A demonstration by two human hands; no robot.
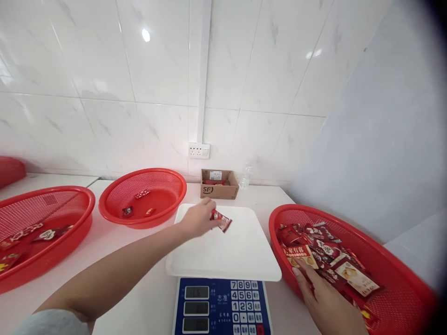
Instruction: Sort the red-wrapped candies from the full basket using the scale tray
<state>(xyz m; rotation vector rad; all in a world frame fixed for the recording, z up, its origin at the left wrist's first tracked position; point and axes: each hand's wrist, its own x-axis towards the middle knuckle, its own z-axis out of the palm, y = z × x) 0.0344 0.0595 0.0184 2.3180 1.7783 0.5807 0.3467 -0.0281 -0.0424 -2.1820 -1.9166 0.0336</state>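
Observation:
My left hand (200, 217) is closed on a small red snack packet (222, 220), pinched above the white pan of the digital scale (230, 251). Inside the right red basket (394, 274) is my right hand (323, 295), its thumb and fingers at the lower edge of a red and yellow snack packet (301, 256) and seemingly gripping it. Many wrapped packets lie around that hand, among them a cream and red packet (358, 278). Below the pan, the scale's blue panel (223, 307) shows displays and number keys.
A round red basket (164, 218) with a few packets stands at back left. Another red basket (78, 232) with packets is at far left. Behind the scale are a small cardboard box (223, 191) and a clear plastic bottle (245, 176), near the tiled wall.

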